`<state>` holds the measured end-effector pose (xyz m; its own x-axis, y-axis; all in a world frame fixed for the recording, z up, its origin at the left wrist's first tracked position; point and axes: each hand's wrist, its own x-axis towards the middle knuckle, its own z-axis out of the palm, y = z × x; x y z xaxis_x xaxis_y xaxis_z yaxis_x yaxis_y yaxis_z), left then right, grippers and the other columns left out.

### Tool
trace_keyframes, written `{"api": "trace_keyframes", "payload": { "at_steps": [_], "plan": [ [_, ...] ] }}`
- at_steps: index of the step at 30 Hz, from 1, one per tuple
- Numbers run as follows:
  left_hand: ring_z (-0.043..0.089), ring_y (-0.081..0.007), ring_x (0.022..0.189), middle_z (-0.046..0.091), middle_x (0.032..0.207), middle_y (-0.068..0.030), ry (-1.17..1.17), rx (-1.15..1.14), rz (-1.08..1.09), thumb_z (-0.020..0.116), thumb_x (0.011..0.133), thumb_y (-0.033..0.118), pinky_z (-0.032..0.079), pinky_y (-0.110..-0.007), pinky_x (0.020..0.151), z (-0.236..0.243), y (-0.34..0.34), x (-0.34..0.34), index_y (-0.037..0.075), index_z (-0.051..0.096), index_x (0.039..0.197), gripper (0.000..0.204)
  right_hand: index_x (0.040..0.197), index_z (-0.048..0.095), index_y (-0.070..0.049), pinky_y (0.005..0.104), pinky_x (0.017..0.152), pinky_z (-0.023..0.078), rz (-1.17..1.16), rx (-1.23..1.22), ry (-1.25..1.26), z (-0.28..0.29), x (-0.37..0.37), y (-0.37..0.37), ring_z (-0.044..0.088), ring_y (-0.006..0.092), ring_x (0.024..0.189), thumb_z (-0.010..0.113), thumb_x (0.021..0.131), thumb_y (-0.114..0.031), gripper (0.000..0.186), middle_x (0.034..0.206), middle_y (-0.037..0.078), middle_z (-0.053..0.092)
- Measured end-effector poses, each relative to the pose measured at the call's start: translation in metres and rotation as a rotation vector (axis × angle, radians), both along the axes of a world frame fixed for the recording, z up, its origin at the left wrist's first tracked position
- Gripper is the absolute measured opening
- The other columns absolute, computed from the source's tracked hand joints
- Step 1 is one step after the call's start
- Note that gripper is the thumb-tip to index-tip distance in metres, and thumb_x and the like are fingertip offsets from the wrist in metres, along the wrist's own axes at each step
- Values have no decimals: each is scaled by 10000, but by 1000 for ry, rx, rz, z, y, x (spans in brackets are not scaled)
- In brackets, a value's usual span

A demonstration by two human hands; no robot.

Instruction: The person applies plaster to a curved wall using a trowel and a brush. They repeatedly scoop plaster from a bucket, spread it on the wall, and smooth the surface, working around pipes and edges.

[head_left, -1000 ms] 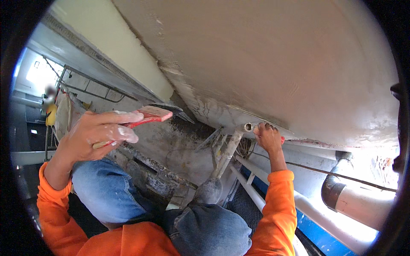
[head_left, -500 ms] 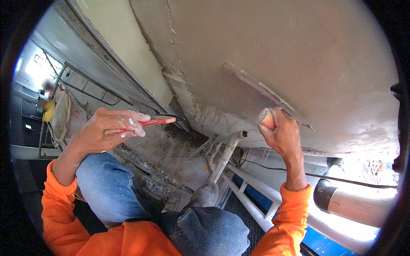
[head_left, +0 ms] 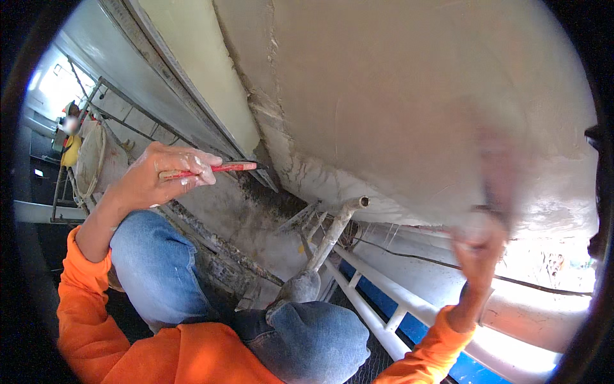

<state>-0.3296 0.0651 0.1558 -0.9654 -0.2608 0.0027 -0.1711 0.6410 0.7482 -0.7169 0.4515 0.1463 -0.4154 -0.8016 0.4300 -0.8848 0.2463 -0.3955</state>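
Note:
My left hand (head_left: 176, 169), dotted with white plaster, is closed round a slim red tool (head_left: 233, 166) with a flat, wider end. Its exact kind is unclear. On the right, my right hand (head_left: 478, 246) is smeared by motion but closed on a plastering trowel (head_left: 500, 163). The blurred blade stands up from the hand, against or close to the wet grey plaster surface (head_left: 384, 109); whether it touches I cannot tell. That surface is mostly smooth, with a rough, ridged strip along its left edge and drips along its lower part.
A pale panel (head_left: 185, 57) borders the plaster on the left. A plaster-coated metal pipe (head_left: 332, 237) rises between my knees. White rails (head_left: 377, 301) and a dark cable (head_left: 416, 253) run at lower right. At far left are scaffold bars (head_left: 131, 125) and another person (head_left: 70, 121).
My right hand has moved right and downward, and the trowel has turned from slanting to nearly upright. My left hand still holds the red tool almost in place.

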Motion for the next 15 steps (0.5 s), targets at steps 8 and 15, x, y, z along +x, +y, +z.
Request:
{"api": "trace_keyframes", "payload": {
  "at_steps": [8,15],
  "plan": [
    [742,-327,1096,755,1196,-178,-35,19,-32,735,858,-34,592,-397,921,-3,2,2,0,777,1033,183,1113,602,-67,519,790,593,10,764,57,-207,-8,-48,730,417,923,784,855,-273,376,997,204,722],
    [748,-324,1080,742,1233,-189,-60,15,30,733,863,-35,594,-391,930,6,4,16,12,785,1057,207,1114,605,-72,511,791,606,1,808,160,-259,-23,-63,752,402,902,762,876,-276,351,984,191,741]
  ]
}}
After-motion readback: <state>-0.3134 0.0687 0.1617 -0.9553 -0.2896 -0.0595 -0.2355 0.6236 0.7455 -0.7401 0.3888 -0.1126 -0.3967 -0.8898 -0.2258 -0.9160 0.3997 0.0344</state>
